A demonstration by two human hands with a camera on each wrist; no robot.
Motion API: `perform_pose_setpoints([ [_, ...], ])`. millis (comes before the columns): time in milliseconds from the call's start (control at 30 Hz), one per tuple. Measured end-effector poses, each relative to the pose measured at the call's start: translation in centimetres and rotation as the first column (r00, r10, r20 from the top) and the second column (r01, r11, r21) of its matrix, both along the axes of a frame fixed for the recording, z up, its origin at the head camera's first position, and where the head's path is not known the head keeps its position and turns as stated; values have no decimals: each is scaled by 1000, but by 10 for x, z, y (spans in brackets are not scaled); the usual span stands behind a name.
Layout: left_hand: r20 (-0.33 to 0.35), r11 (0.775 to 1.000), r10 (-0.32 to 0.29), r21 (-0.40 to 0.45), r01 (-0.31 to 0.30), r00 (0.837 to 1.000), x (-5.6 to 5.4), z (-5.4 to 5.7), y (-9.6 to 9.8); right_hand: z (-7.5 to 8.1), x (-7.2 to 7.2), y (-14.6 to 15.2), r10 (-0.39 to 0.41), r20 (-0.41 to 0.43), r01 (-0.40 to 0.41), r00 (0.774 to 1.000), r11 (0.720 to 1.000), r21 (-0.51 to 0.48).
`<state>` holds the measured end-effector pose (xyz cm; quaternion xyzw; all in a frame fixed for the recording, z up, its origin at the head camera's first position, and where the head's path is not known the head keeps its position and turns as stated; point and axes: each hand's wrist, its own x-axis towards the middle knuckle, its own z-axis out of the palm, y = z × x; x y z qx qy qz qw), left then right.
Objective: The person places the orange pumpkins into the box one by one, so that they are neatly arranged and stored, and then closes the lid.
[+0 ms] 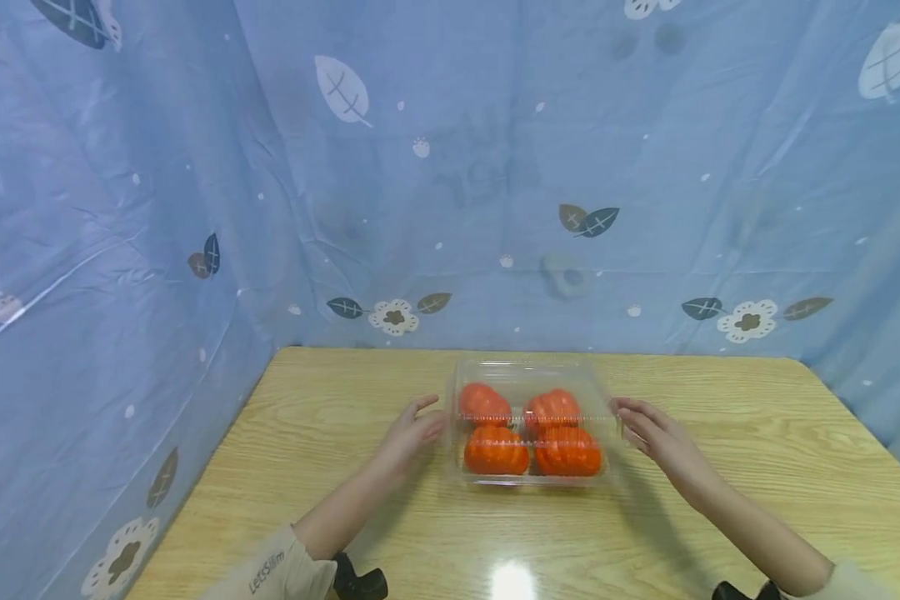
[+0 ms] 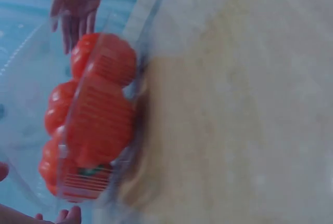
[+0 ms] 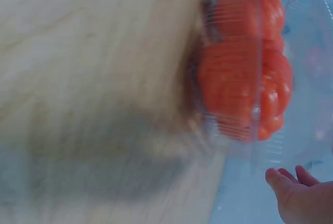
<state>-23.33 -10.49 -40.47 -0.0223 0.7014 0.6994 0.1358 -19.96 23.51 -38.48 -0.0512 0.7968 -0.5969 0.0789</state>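
Note:
A clear plastic clamshell box (image 1: pixel 528 481) stands on the table, with several ribbed, glossy orange-red fruits like small pumpkins (image 1: pixel 497 451) inside. Through its see-through lid (image 1: pixel 525 371) the fruits show from above. To the left of the box is my left hand (image 1: pixel 408 437), its fingers loosely extended right by the side wall. My right hand (image 1: pixel 663 437) is at the opposite side, fingers slightly bent and fingertips close to the box's right edge. In the right wrist view the thumb (image 3: pixel 278 178) stands apart from the fingers, with nothing between them.
The box rests on a light wood-grain table (image 1: pixel 330 400). Behind and to the left hangs a blue curtain (image 1: pixel 450 167) printed with leaves and flowers. Bright glare lies on the tabletop near the front, and dark straps circle both wrists.

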Motion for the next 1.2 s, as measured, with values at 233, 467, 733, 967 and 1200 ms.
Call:
perform_pose_setpoints([
  [233, 18, 997, -79, 7, 79, 997, 20, -18, -7, -12, 15, -1, 40, -46, -28, 998, 974, 226],
  [467, 40, 996, -89, 19, 88, 995, 30, -27, -9, -22, 15, 9, 183, 114, -195, 976, 975, 105],
  [733, 54, 992, -116, 62, 113, 992, 32, -32, -10, -30, 12, 13, 316, 204, -299, 927, 948, -109],
  [967, 81, 969, -231, 105, 222, 970, 34, -31, -13, -31, 14, 12, 355, 197, -326, 914, 931, -166],
  [1200, 86, 965, -249, 108, 240, 965, 35, -29, -16, -32, 16, 12, 353, 237, -307, 905, 928, -210],
])
